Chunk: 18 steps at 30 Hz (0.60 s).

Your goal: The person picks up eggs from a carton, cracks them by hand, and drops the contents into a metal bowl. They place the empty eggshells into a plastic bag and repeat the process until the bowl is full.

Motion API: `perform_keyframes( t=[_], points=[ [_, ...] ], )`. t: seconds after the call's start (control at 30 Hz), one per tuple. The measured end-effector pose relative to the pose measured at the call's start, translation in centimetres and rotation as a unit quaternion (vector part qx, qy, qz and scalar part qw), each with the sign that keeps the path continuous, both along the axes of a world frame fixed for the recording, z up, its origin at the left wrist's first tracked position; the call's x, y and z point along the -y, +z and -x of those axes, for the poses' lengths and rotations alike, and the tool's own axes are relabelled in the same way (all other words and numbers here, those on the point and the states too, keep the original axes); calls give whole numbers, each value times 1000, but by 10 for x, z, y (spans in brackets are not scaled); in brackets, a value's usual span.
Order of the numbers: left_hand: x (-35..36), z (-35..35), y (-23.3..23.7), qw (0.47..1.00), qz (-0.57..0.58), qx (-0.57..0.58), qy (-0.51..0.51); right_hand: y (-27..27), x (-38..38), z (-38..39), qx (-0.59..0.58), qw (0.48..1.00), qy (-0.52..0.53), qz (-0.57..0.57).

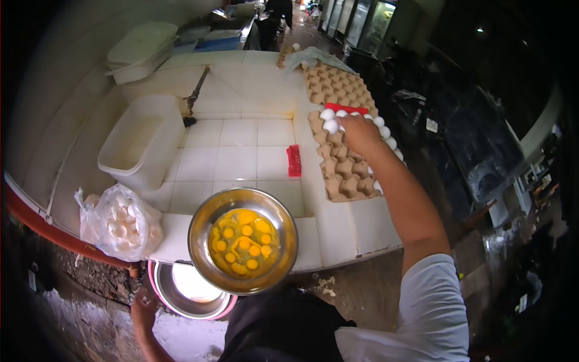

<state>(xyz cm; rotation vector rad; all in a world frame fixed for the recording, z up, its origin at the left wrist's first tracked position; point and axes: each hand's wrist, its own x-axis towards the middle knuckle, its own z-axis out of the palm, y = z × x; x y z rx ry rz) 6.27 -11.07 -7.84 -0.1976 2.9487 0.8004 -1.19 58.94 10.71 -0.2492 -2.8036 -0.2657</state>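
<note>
My right hand [360, 134] reaches over a cardboard egg tray [344, 166], fingers curled down onto an egg among several white eggs [330, 127]; the palm hides part of the grip. Low at the left, my left hand [143, 308] hangs beside a metal pot [161, 282] with a pinkish rim; its fingers are dim and I cannot make out their pose. A steel bowl [199, 259] stands at the counter's front edge, partly over the pot. Cracked raw eggs [244, 243] with many whole yolks lie in it.
Left of the bowl sits a clear plastic bag [123, 226] of eggshells. A white tub [136, 142] stands behind it, with a lidded container [142, 51] farther back. One red piece [294, 160] lies on the sunken tiles, another [347, 108] on the trays. A tap [196, 90] projects nearby.
</note>
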Motion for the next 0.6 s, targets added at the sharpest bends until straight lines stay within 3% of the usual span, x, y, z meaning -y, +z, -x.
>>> perform_keyframes(
  t=[0.03,0.1,0.17,0.37,0.5,0.6],
  points=[
    [-8,-4,3,1000,-1,-4,6,4,3,5,72,996,-50,5],
    [-25,-17,6,990,-63,125,-30,-3,-17,12,22,1000,-2,-3],
    [-15,-31,-48,982,-42,181,-44,4,-14,10,38,999,-20,-11],
    [-47,-69,-107,948,11,271,-168,11,-7,4,50,998,-31,-13],
    [-73,-66,-102,925,13,280,-258,4,-5,-13,-107,990,-28,85],
    [-87,-52,-76,913,-4,288,-289,3,-3,-34,-283,939,11,195]
  ],
)
